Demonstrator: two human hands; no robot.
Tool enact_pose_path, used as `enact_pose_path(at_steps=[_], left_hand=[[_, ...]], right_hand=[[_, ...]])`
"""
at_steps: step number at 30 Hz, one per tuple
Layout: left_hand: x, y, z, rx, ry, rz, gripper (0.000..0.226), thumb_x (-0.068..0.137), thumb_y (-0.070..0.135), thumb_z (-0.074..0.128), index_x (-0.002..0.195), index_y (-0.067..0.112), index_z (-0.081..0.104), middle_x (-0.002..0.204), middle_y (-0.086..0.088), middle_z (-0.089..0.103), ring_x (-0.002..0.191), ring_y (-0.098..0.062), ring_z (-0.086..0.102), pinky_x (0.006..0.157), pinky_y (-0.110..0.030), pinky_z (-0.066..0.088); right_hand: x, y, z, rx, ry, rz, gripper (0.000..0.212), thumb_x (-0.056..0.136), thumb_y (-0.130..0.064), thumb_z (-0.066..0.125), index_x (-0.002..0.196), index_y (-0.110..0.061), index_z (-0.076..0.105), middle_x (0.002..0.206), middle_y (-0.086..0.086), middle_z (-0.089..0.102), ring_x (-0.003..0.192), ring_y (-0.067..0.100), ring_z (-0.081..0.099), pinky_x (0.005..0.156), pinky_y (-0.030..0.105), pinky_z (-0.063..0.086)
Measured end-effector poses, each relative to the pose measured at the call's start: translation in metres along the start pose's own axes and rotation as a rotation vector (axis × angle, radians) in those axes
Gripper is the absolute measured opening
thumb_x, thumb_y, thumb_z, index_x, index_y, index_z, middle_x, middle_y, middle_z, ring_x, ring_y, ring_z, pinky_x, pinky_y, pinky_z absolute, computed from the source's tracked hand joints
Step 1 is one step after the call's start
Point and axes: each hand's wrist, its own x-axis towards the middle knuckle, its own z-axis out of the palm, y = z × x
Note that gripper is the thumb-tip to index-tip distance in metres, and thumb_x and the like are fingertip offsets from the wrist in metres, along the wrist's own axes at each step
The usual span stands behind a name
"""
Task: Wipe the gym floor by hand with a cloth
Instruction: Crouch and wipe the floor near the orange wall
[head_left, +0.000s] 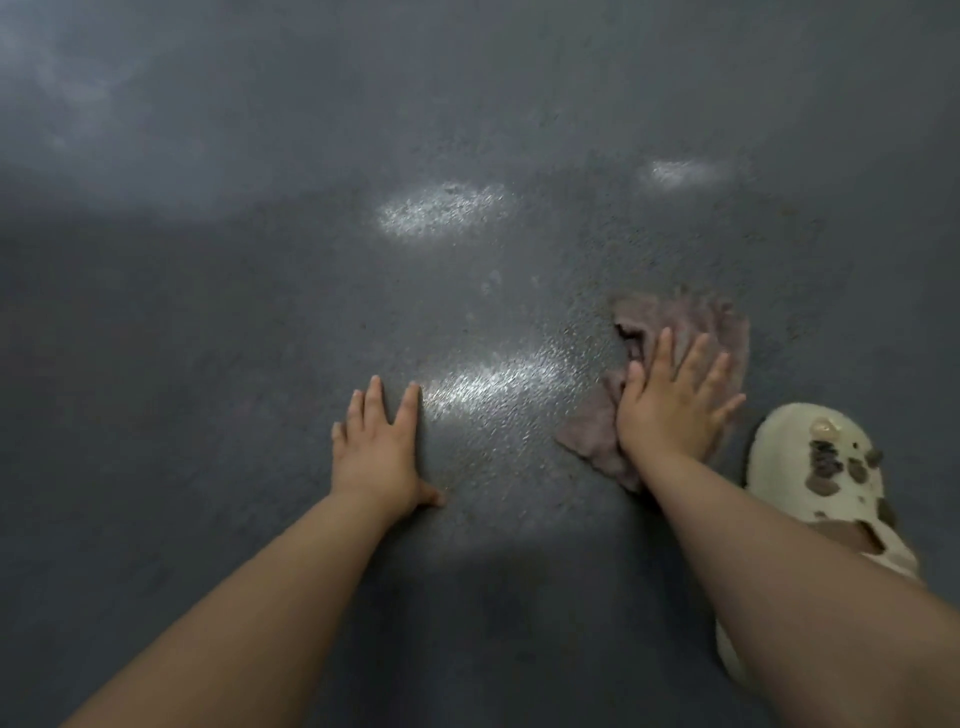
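**Right hand flat on cloth, left hand braced on gym floor**

Both my forearms come in from the bottom edge, bare. My left hand (382, 454) lies palm-down straight on the dark grey gym floor (208, 364), fingers (373, 402) straight and slightly spread, thumb out to the side, holding nothing. Cream clog-style shoe (818, 467) with dark blotches sits at the right, just beside my right forearm, toe pointing away from me. My right hand (670, 410) presses flat on the cloth (691, 322), fingers straight and fanned apart, not curled round it. Cloth is a dull pinkish-brown rag, rumpled, spread on the floor under and beyond my right hand; one corner sticks out on the near-left side of my wrist, the rest bunches past my fingertips. Cloth edges blurred. Between my hands a bright shiny streak (493, 382) on the textured floor. Farther out, two more pale glare patches (441, 208), one centre, one to the right. Far floor fades to hazy grey.
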Motion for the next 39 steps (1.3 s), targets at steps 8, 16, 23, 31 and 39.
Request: enact_pose_path(at_steps=[8, 16, 23, 31, 39], left_hand=[[-0.020, -0.016, 0.020, -0.076, 0.073, -0.066, 0.116, 0.071, 0.056, 0.073, 0.152, 0.026, -0.004, 0.158, -0.010, -0.015, 0.146, -0.031, -0.009, 0.116, -0.055, 0.012], [-0.019, -0.017, 0.018, -0.047, 0.045, -0.031, 0.118, 0.069, 0.059, 0.072, 0.152, 0.021, -0.003, 0.158, -0.013, -0.013, 0.146, -0.034, -0.008, 0.113, -0.058, 0.016], [-0.020, -0.023, 0.021, -0.075, 0.064, 0.024, 0.115, 0.071, 0.059, 0.071, 0.152, 0.023, -0.002, 0.158, -0.012, -0.014, 0.146, -0.032, -0.008, 0.114, -0.054, 0.012], [-0.040, -0.061, 0.030, -0.406, 0.194, 0.127, 0.072, 0.096, 0.014, 0.051, 0.152, 0.012, 0.007, 0.160, -0.006, 0.003, 0.147, -0.019, 0.003, 0.115, -0.024, 0.003], [-0.044, -0.006, 0.058, -0.242, 0.449, 0.197, 0.058, 0.095, 0.017, 0.013, 0.151, 0.007, 0.006, 0.157, -0.018, -0.011, 0.145, -0.033, -0.012, 0.112, -0.033, -0.014]], right_hand=[[-0.106, -0.057, 0.039, -0.062, -0.031, -0.342, 0.059, 0.097, -0.048, 0.027, 0.151, -0.030, 0.011, 0.159, 0.011, 0.000, 0.144, 0.041, -0.002, 0.109, 0.063, -0.005], [-0.081, -0.015, 0.028, -0.181, -0.040, -0.560, 0.063, 0.091, -0.054, 0.009, 0.150, -0.033, 0.013, 0.160, 0.002, 0.002, 0.147, 0.027, 0.000, 0.113, 0.055, -0.002], [-0.074, -0.018, 0.022, -0.004, 0.023, -0.021, 0.059, 0.100, -0.042, 0.026, 0.153, -0.024, 0.007, 0.160, 0.009, -0.005, 0.146, 0.030, -0.007, 0.114, 0.059, -0.003], [-0.178, -0.124, 0.056, -0.013, -0.043, -0.566, 0.058, 0.096, -0.045, 0.021, 0.151, -0.028, 0.017, 0.159, 0.011, 0.001, 0.145, 0.037, -0.002, 0.111, 0.059, -0.007], [-0.164, -0.069, 0.044, 0.652, 0.082, -0.481, 0.051, 0.081, -0.019, 0.031, 0.115, 0.007, 0.059, 0.120, 0.025, 0.057, 0.112, 0.040, 0.053, 0.101, 0.032, 0.029]])
